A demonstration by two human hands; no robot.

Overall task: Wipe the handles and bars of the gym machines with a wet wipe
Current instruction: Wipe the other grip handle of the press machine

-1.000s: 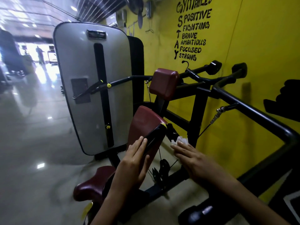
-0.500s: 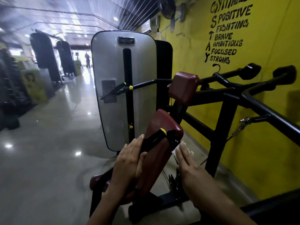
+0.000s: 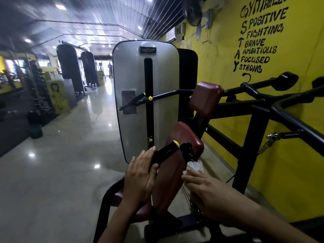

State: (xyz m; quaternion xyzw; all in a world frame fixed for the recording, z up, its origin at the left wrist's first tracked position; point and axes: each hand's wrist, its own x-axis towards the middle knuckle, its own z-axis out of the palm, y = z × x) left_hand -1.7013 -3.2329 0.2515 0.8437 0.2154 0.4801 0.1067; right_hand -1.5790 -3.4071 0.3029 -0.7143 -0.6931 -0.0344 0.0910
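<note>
Pinches the wet wipe in the right grip just lower right of the handle, slanting up-right at lower centre, and lays the flat, straight-fingered left grip against it.

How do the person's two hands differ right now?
The left hand is bare, while the right hand holds a white wet wipe at its fingertips. The left hand lies with straight fingers along the black handle; the right hand is off the handle, at the right edge of the maroon pad. Both reach to the same machine.
</note>
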